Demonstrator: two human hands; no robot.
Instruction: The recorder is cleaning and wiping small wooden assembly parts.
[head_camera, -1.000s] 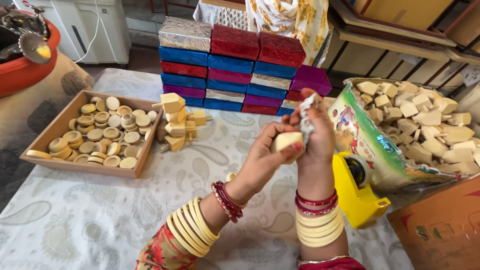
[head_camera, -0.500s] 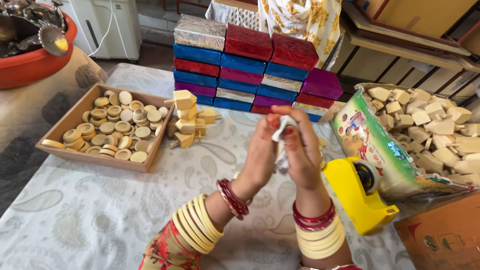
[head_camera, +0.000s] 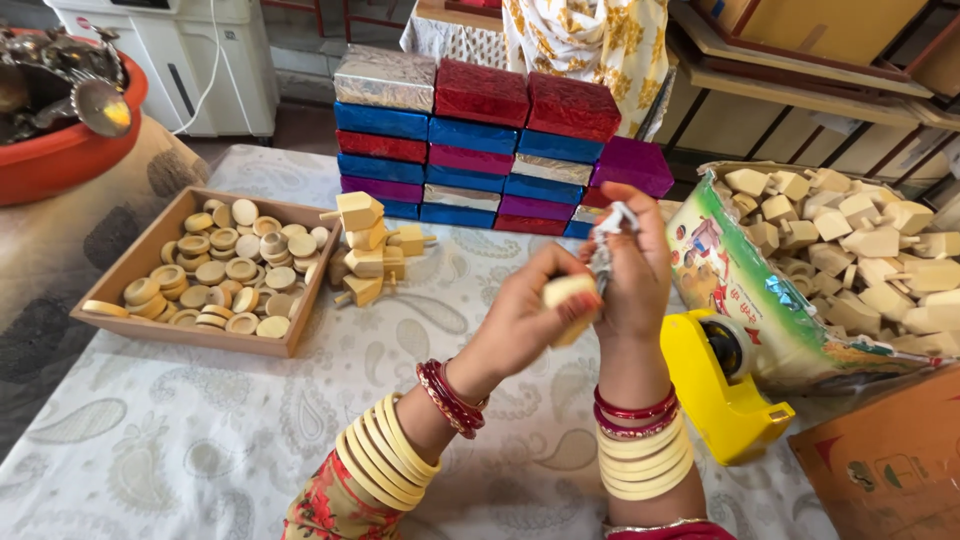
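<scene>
My left hand (head_camera: 525, 318) grips a small pale wooden piece (head_camera: 566, 297) between thumb and fingers, held above the table's middle. My right hand (head_camera: 632, 268) is right beside it, fingers pinched on a crumpled strip of clear wrapping (head_camera: 606, 236) that rises from the piece. Both wrists carry red and cream bangles. A heap of wooden pegged blocks (head_camera: 370, 250) lies on the cloth to the left of the hands.
A wooden tray (head_camera: 140, 262) of round wooden discs sits at the left. Stacked coloured boxes (head_camera: 480, 150) stand behind. A yellow tape dispenser (head_camera: 718, 385) and a printed sack of wooden blocks (head_camera: 830, 260) are at the right, a cardboard box (head_camera: 880, 470) at the lower right, a red basin (head_camera: 60, 140) at the far left.
The two hands have stayed together over the table's middle, turning the wooden piece and the strip between them; the view has shifted slightly.
</scene>
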